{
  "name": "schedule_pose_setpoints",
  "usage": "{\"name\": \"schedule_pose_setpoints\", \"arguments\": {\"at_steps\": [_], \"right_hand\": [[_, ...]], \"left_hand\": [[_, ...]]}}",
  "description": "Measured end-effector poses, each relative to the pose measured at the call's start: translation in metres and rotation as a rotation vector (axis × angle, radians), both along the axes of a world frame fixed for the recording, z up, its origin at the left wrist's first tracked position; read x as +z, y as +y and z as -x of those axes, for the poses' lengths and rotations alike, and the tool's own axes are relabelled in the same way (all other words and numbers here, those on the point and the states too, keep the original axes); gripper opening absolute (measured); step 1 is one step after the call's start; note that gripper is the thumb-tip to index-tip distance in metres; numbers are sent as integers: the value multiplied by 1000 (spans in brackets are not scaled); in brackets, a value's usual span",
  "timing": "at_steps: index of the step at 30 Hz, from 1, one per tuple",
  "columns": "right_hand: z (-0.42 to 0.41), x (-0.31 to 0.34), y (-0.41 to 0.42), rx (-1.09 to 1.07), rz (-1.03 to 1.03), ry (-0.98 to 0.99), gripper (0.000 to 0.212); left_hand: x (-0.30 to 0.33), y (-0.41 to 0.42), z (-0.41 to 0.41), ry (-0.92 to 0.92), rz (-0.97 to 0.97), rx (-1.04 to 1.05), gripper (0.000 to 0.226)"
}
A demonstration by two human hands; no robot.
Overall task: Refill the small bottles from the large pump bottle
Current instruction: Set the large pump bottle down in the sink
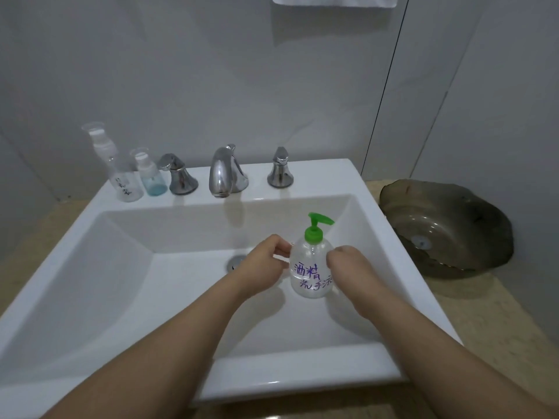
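Observation:
The large clear pump bottle (310,267), with a green pump head and purple handwriting, stands upright in the basin of the white sink (127,267). My right hand (348,267) grips its right side with curled fingers. My left hand (266,264) is at the bottle's left side, its fingers curled round a small clear bottle (283,254) that is mostly hidden by the hand. Two more small bottles stand on the sink's back left ledge: a tall clear one (121,176) with writing and a shorter one (151,176) with blue liquid at its bottom, both capped.
A chrome faucet (225,173) with two handles (178,175) (280,170) sits on the back ledge. The drain (236,263) lies just left of my left hand. A dark glass bowl (447,228) rests on the beige counter to the right. A white towel (332,0) hangs above.

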State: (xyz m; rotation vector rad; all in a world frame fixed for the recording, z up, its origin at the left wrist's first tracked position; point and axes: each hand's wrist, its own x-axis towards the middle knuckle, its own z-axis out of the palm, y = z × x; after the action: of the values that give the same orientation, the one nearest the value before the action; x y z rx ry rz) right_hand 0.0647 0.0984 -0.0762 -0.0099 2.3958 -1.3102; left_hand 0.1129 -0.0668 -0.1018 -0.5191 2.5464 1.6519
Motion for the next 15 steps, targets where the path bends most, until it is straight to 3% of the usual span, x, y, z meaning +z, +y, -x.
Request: {"name": "schedule_pose_setpoints", "arguments": {"at_steps": [3,6,10,15], "right_hand": [[-2,2,1,23,-1,-15,7],[-6,3,1,65,-35,0,20],[-15,3,4,186,-196,41,19],[-24,6,7,259,-329,43,20]], "left_hand": [[-5,-13,10,33,494,-55,45],[-16,-22,21,18,791,-186,49],[-31,-20,39,-9,1052,-301,52],[-38,-14,43,-72,1211,-240,30]]}}
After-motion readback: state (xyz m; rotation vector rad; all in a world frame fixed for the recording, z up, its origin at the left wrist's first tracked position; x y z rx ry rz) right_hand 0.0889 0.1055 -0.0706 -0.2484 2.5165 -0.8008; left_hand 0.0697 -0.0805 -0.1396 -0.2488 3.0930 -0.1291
